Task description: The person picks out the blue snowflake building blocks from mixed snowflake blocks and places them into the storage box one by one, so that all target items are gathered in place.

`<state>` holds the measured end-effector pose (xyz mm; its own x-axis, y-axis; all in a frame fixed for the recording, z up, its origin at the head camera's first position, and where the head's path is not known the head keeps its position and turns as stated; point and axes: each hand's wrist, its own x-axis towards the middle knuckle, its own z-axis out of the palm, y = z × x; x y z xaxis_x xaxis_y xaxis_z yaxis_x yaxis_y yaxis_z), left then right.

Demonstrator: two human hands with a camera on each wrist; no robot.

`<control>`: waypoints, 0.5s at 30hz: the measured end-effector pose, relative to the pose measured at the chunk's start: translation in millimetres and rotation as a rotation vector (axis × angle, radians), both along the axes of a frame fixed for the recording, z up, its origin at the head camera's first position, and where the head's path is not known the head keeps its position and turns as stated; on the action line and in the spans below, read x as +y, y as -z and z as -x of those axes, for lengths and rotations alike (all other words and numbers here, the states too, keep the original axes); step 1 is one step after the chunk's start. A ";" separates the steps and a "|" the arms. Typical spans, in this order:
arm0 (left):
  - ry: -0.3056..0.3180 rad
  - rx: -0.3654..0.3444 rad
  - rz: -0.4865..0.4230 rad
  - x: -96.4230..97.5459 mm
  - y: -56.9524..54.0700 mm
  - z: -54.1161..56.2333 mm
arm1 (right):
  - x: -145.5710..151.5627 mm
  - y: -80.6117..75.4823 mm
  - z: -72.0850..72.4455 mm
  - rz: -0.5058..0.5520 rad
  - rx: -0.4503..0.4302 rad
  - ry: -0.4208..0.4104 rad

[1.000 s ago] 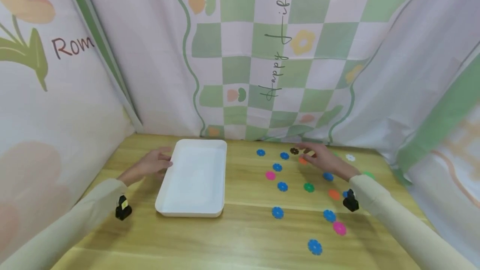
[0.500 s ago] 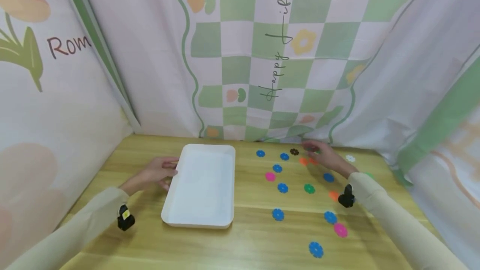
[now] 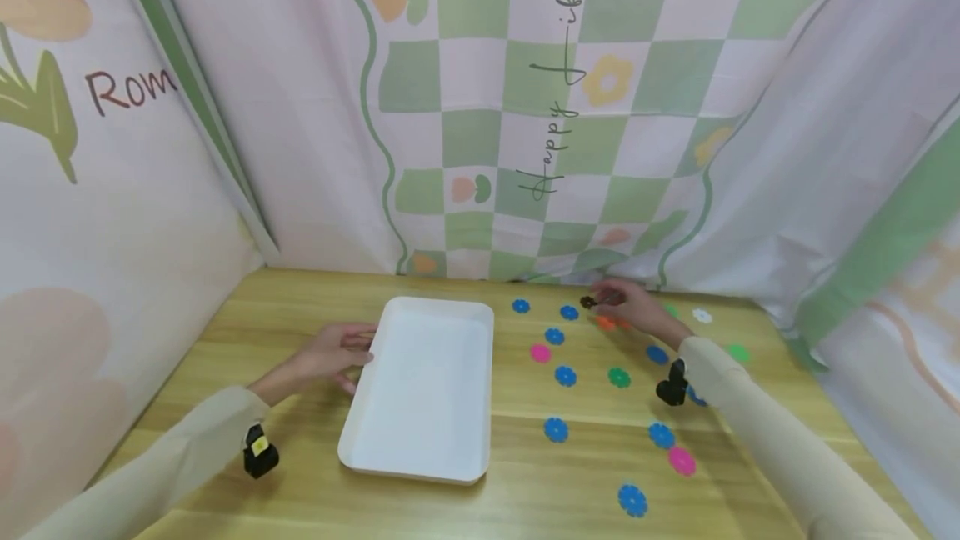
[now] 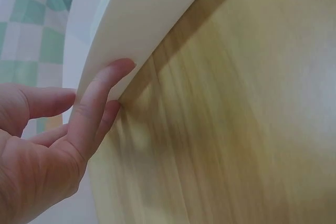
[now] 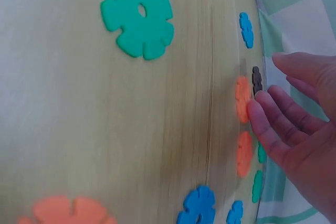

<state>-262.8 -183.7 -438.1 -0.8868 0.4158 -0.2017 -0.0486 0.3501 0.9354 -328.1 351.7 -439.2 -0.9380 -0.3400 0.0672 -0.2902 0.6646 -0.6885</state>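
Note:
My left hand (image 3: 330,357) is at the left long side of a white rectangular tray (image 3: 480,390). In the left wrist view, its fingers lie against the outer wall and the thumb tip is at the rim. My right hand (image 3: 630,307) reaches over the far right of the table, fingers loosely extended. Its fingertips are beside a brown flower-shaped plastic disc (image 5: 256,81) and an orange disc (image 5: 242,99) in the right wrist view. A second orange disc (image 5: 244,154) lies just below the fingers. Nothing shows held between thumb and fingers there.
Flower-shaped discs are scattered on the wooden table (image 3: 247,332): several blue ones (image 3: 556,430), a green disc (image 3: 618,377), pink discs (image 3: 682,462) and a white disc (image 3: 702,316). A checked curtain (image 3: 525,148) hangs along the far edge, with more fabric at both sides.
The tray has slid right and towards the person, the left hand moving with it. The right hand shifted slightly right, then back left to the brown disc.

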 end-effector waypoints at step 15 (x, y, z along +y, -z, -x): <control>-0.012 -0.021 -0.018 21.1 -1.4 -15.4 | -18.8 9.0 10.4 -0.050 -0.047 0.027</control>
